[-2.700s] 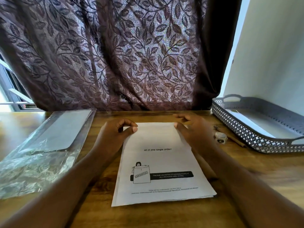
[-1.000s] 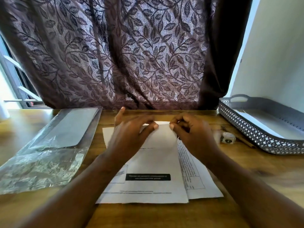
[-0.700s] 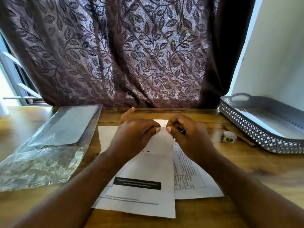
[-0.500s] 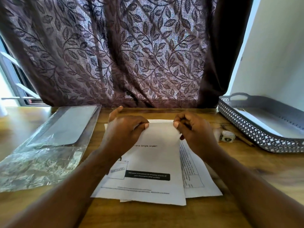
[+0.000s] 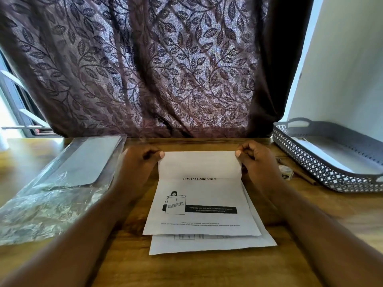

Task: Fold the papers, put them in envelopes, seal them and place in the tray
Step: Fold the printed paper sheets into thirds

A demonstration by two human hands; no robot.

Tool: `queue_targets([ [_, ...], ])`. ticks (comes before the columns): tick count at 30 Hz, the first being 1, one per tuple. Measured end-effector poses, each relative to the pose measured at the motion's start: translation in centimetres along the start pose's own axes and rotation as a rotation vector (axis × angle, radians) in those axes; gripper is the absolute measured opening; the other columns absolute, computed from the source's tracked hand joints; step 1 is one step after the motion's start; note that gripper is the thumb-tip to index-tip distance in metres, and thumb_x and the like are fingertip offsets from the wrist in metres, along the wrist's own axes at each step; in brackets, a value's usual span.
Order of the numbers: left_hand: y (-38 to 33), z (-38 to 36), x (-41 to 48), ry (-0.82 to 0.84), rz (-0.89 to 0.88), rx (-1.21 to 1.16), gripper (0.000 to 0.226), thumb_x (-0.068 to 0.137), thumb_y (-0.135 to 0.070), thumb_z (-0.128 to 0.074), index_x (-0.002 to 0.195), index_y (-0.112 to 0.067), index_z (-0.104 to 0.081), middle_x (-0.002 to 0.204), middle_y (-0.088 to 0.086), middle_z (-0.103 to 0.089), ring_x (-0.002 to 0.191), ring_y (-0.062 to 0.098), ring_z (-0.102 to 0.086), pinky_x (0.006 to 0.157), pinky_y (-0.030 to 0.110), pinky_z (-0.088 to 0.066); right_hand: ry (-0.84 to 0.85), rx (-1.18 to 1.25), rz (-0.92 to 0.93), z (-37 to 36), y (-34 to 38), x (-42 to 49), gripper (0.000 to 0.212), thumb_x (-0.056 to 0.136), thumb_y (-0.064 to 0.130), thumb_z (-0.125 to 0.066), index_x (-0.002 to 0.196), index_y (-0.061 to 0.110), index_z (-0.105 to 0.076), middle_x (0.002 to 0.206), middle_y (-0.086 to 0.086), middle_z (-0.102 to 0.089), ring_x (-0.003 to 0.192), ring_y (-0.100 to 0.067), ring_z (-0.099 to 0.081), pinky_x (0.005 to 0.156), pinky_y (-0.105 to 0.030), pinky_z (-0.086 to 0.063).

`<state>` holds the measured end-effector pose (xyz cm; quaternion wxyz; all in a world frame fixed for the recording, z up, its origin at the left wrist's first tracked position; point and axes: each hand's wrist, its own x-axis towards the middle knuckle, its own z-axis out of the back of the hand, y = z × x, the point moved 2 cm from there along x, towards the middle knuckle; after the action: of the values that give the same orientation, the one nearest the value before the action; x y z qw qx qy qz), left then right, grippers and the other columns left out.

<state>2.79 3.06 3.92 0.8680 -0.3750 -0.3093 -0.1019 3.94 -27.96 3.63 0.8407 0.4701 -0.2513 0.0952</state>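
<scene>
Both left hand (image 5: 139, 162) and right hand (image 5: 258, 160) pinch far corners of the top paper (image 5: 200, 195); the tray (image 5: 317, 171) holds a white sheet (image 5: 329, 157).

left grip (image 5: 141, 164) pinching, right grip (image 5: 257, 160) pinching, forearms forward

The top sheet (image 5: 201, 204) reads "all in one single order!"; stamp perhaps "CONFIDENTIAL".
</scene>
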Motion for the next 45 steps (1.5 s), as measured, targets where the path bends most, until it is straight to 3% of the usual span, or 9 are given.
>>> queue_targets([
  [6,-0.4,0.1,0.0,-0.029,0.073,-0.081,0.010,0.093,-0.015,-0.069,0.096,-0.008,-0.076,0.090,0.001,-0.075,0.081,0.012,-0.069,0.074,0.027,-0.053,0.022,0.077,-0.062,-0.3,-0.4,0.0,0.008,0.096,0.021,-0.066,0.088,0.020,-0.064,0.073,-0.007,-0.071,0.067,-0.026,-0.065,0.068,-0.053,-0.059],
  [9,-0.3,0.2,0.1,-0.051,0.105,-0.095,0.010,0.095,-0.018,-0.067,0.094,-0.010,-0.074,0.087,-0.005,-0.072,0.076,0.005,-0.067,0.065,0.016,-0.052,0.128,0.185,-0.105,-0.3,-0.6,0.0,0.007,0.092,0.024,-0.072,0.096,0.019,-0.068,0.082,-0.003,-0.078,0.074,-0.019,-0.074,0.070,-0.038,-0.064],
  [13,0.1,0.3,0.5,-0.043,0.119,-0.172,0.003,0.094,-0.020,-0.067,0.093,-0.022,-0.069,0.083,-0.020,-0.066,0.070,-0.008,-0.065,0.060,0.004,-0.047,0.346,0.363,-0.205,-0.8,-0.9,-0.4,0.023,0.089,0.012,-0.073,0.111,0.020,-0.071,0.109,-0.001,-0.078,0.100,-0.019,-0.075,0.091,-0.045,-0.059],
  [16,0.3,-0.3,0.6,0.041,0.194,-0.392,0.004,0.094,-0.018,-0.066,0.093,-0.017,-0.069,0.081,-0.016,-0.075,0.078,-0.002,-0.072,0.065,0.014,-0.056,0.296,0.405,-0.220,-0.6,-1.0,-0.3,0.022,0.093,0.010,-0.070,0.115,0.013,-0.071,0.109,-0.004,-0.078,0.099,-0.024,-0.075,0.091,-0.050,-0.059],
  [19,0.2,-1.2,0.3,0.162,0.269,-0.583,0.011,0.093,-0.016,-0.066,0.104,-0.016,-0.068,0.099,0.003,-0.079,0.089,0.020,-0.076,0.073,0.036,-0.063,0.247,0.507,-0.254,-0.5,-1.0,-0.2,0.022,0.093,0.008,-0.068,0.114,0.011,-0.072,0.108,-0.008,-0.078,0.098,-0.027,-0.075,0.091,-0.051,-0.059],
  [24,0.0,-1.7,0.0,0.259,0.226,-0.592,0.018,0.094,-0.008,-0.064,0.103,-0.023,-0.066,0.093,-0.009,-0.079,0.084,0.013,-0.077,0.062,0.022,-0.059,0.240,0.568,-0.286,-0.7,-1.1,-0.1,0.020,0.094,0.009,-0.067,0.112,0.013,-0.073,0.108,-0.008,-0.078,0.099,-0.028,-0.075,0.088,-0.047,-0.059],
  [30,0.8,-1.7,0.0,0.265,0.289,-0.631,0.018,0.094,-0.015,-0.066,0.112,-0.015,-0.065,0.097,0.000,-0.079,0.086,0.019,-0.077,0.064,0.026,-0.061,0.256,0.670,-0.339,-0.7,-0.8,0.0,0.025,0.088,-0.002,-0.069,0.110,0.011,-0.070,0.106,-0.010,-0.078,0.096,-0.028,-0.076,0.071,-0.034,-0.063],
  [36,1.9,-1.6,0.1,0.255,0.348,-0.759,0.029,0.081,-0.028,-0.074,0.107,-0.016,-0.068,0.106,0.012,-0.077,0.097,0.032,-0.075,0.080,0.044,-0.060,0.228,0.786,-0.387,-0.7,-0.7,-0.1,0.022,0.092,-0.003,-0.063,0.111,0.005,-0.069,0.106,-0.013,-0.077,0.094,-0.030,-0.076,0.069,-0.034,-0.062],
  [45,1.6,-1.4,0.1,0.200,0.407,-0.956,0.025,0.090,-0.002,-0.058,0.088,-0.015,-0.080,0.100,0.019,-0.076,0.086,0.031,-0.075,0.069,0.036,-0.062,0.212,0.793,-0.414,-0.5,-1.1,0.1,0.023,0.092,-0.005,-0.058,0.090,0.006,-0.078,0.101,-0.018,-0.077,0.089,-0.031,-0.076,0.071,-0.040,-0.063],
])
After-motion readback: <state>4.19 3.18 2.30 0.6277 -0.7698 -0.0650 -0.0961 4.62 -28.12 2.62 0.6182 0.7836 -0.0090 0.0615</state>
